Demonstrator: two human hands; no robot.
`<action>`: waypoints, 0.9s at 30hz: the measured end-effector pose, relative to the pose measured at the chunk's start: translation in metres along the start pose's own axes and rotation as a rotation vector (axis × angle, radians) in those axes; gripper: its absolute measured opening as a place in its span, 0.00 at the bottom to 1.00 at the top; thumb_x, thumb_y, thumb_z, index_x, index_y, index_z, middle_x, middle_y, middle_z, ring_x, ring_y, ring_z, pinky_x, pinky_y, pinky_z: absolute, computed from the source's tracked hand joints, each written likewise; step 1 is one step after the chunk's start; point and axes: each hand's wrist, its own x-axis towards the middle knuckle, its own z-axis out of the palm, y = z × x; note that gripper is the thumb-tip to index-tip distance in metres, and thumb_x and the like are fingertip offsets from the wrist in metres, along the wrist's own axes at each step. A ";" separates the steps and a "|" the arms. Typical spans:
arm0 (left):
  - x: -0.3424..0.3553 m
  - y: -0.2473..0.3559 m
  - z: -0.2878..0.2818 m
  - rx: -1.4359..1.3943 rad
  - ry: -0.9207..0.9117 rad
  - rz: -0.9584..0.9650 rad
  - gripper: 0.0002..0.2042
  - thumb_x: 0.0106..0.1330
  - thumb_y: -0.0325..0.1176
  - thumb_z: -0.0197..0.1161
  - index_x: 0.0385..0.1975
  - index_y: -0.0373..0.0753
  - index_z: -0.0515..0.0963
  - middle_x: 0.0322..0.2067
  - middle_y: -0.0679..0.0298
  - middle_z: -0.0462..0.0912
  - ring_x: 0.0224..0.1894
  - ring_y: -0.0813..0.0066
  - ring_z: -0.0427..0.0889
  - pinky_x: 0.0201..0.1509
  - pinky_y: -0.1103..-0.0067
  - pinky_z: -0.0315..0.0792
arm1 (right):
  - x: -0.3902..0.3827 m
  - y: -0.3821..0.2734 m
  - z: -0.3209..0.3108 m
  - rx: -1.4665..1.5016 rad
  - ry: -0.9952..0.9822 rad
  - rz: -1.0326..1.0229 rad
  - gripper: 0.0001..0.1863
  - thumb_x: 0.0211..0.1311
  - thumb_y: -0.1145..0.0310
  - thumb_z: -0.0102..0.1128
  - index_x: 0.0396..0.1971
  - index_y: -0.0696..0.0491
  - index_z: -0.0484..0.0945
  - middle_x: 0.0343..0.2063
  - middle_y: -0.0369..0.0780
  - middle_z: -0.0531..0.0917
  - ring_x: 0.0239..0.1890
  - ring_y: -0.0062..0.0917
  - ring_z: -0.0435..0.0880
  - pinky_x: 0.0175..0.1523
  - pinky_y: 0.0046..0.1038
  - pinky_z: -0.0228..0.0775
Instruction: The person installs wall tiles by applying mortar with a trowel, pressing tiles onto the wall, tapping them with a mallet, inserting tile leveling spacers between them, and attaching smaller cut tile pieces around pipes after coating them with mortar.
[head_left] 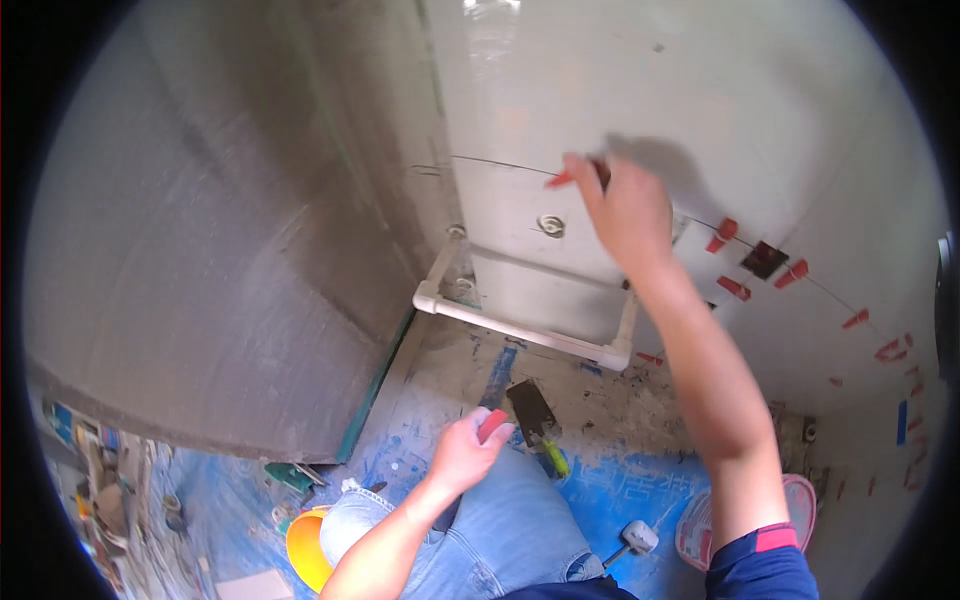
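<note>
Pale wall (540, 110) bhd pipe frame (520, 332), blue flr (640, 485) below. Pinching red wedge (559, 181) w/ R hand (635, 205) above frame; gripping red pc (491, 425) w/ L hand (464, 457) below.

A trowel (530, 408) and mallet (640, 537) rest on the floor (590, 508).

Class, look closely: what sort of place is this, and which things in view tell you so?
Probably a room being tiled, perhaps a bathroom: red wedges sit along the pale wall, bare white pipe juts out, and a trowel-like tool lies on the floor.
</note>
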 end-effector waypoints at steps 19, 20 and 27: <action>-0.002 0.008 -0.020 -0.057 0.088 0.434 0.09 0.64 0.35 0.63 0.30 0.37 0.72 0.26 0.55 0.81 0.30 0.51 0.82 0.31 0.63 0.75 | 0.071 -0.076 0.104 -0.555 -0.066 -0.205 0.25 0.66 0.47 0.54 0.27 0.56 0.83 0.28 0.50 0.85 0.33 0.46 0.86 0.39 0.43 0.78; -0.002 0.008 -0.019 -0.071 0.101 0.432 0.09 0.64 0.35 0.63 0.30 0.37 0.72 0.26 0.55 0.81 0.30 0.51 0.82 0.31 0.63 0.75 | 0.069 -0.076 0.104 -0.563 -0.078 -0.214 0.25 0.66 0.47 0.54 0.27 0.56 0.83 0.28 0.50 0.85 0.33 0.46 0.86 0.39 0.43 0.78; -0.003 0.004 -0.018 -0.018 0.027 0.442 0.08 0.63 0.33 0.63 0.31 0.37 0.73 0.26 0.55 0.80 0.31 0.52 0.82 0.33 0.63 0.76 | 0.083 -0.075 0.089 -0.922 -0.285 -0.523 0.26 0.68 0.45 0.51 0.29 0.55 0.81 0.26 0.44 0.84 0.31 0.39 0.86 0.37 0.39 0.76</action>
